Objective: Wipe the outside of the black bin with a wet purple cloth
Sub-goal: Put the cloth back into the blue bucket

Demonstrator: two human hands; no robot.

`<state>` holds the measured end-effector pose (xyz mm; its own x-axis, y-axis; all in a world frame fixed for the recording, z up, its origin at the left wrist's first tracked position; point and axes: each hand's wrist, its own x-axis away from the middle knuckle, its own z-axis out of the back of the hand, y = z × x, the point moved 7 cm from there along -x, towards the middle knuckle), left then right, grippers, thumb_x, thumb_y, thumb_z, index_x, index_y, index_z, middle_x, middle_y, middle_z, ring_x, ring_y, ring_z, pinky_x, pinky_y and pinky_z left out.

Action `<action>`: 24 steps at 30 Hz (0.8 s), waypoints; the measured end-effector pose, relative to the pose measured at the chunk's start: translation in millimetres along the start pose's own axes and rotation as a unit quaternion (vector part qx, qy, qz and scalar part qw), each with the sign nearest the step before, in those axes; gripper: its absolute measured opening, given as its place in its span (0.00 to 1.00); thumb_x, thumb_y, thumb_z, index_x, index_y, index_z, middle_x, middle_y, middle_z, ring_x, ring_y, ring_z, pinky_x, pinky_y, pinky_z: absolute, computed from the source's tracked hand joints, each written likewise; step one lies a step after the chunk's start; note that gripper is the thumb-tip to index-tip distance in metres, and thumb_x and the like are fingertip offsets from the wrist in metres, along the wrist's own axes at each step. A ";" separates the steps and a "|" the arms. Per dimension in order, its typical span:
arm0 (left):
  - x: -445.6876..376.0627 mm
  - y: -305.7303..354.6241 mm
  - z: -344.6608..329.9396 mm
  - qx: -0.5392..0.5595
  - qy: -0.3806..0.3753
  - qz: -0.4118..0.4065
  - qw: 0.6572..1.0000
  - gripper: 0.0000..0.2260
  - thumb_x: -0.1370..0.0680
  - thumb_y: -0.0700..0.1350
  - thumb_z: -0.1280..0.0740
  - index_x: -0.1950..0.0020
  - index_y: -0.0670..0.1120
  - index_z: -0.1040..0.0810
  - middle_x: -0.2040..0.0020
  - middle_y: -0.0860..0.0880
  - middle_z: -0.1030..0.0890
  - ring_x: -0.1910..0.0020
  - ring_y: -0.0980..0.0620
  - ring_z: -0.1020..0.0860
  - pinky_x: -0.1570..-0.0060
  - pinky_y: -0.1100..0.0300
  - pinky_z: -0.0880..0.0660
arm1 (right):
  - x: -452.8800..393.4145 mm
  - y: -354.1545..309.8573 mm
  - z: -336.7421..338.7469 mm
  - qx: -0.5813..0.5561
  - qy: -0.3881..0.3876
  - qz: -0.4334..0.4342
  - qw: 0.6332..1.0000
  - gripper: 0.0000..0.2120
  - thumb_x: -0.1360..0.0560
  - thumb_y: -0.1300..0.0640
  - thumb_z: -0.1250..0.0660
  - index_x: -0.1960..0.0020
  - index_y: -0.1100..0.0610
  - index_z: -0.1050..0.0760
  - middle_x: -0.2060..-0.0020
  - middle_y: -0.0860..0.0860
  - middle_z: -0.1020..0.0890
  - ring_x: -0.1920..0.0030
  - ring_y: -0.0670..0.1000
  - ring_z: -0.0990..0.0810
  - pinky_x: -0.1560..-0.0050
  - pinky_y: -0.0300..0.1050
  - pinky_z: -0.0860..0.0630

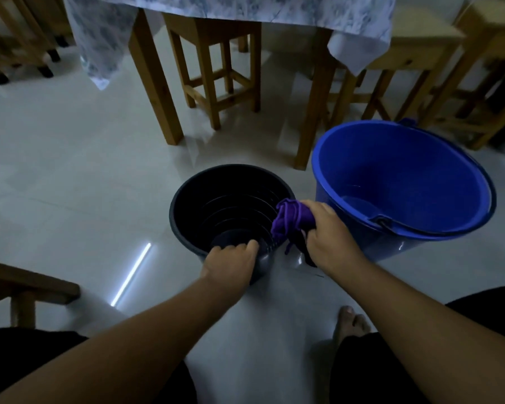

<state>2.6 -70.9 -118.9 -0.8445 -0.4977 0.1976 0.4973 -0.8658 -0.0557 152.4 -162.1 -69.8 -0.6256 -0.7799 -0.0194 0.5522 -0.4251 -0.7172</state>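
Note:
The black bin point(187, 199) stands upright on the pale tiled floor, round, with ribbed rings visible inside. My left hand point(231, 265) grips its near rim, fingers hooked over the edge. My right hand point(330, 237) is closed on the bunched purple cloth point(289, 218), pressed against the bin's right outer side at the rim. A dark tail of cloth hangs down below that hand.
A large blue bucket point(333, 158) with a little water in the bottom stands right beside the bin. Wooden table legs point(155, 80) and stools point(213, 68) stand behind, under a hanging cloth. A wooden chair part point(27, 287) is at left. My bare foot point(350, 325) rests on the floor.

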 end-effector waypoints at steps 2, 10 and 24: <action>3.6 4.4 -12.8 0.025 -0.037 0.005 0.999 0.19 0.26 0.39 0.35 0.38 0.48 0.36 0.42 0.46 0.22 0.44 0.42 0.23 0.50 0.50 0.31 | 2.9 3.5 -5.6 0.001 -0.015 -0.014 1.000 0.24 0.26 0.72 0.39 0.35 0.52 0.27 0.45 0.48 0.28 0.48 0.48 0.26 0.48 0.39 0.31; 1.7 8.8 -24.7 0.084 -0.077 0.001 0.994 0.18 0.19 0.59 0.48 0.38 0.48 0.32 0.40 0.45 0.23 0.42 0.42 0.25 0.46 0.46 0.31 | 8.2 9.5 -22.6 0.004 -0.051 -0.038 0.998 0.23 0.25 0.70 0.37 0.34 0.52 0.26 0.43 0.48 0.26 0.45 0.49 0.24 0.44 0.44 0.26; -47.5 13.9 76.9 0.134 0.065 0.014 0.989 0.22 0.21 0.63 0.48 0.41 0.48 0.30 0.40 0.44 0.24 0.41 0.40 0.26 0.44 0.46 0.31 | -23.3 -43.0 98.3 0.032 0.071 -0.051 0.996 0.19 0.22 0.65 0.38 0.33 0.51 0.28 0.44 0.48 0.31 0.48 0.48 0.29 0.48 0.45 0.33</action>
<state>64.9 -55.3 -53.8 -0.8396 -0.5384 0.0721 0.5407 -0.8156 0.2060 197.5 -170.8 29.9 -0.7491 -0.6605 -0.0509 0.5134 -0.5302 -0.6748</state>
